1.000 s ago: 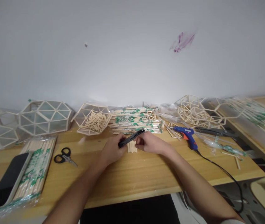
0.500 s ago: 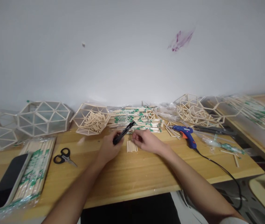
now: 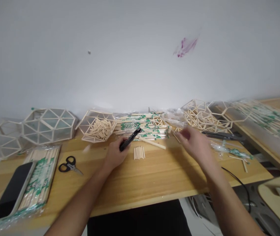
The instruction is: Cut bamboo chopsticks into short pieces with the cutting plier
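Observation:
My left hand is closed around a slim black hand tool that points up and to the right; its exact kind is unclear. Below and right of the tool's tip lies a neat row of short wooden sticks. A few longer sticks rest on the table behind this row. My right hand is over the right part of the table, its fingers bent and blurred by motion. The hand and forearm hide the blue glue gun there; only its black cord shows.
Wrapped chopsticks lie along the wall beside a stick-framed bowl of short sticks. At left are black scissors, a phone on a chopstick pack, and stick-framed shapes. More stick frames stand at right.
My right hand has moved away from the short stick row to the right, over the glue gun. Longer sticks now show behind the row. My left hand still holds the black tool.

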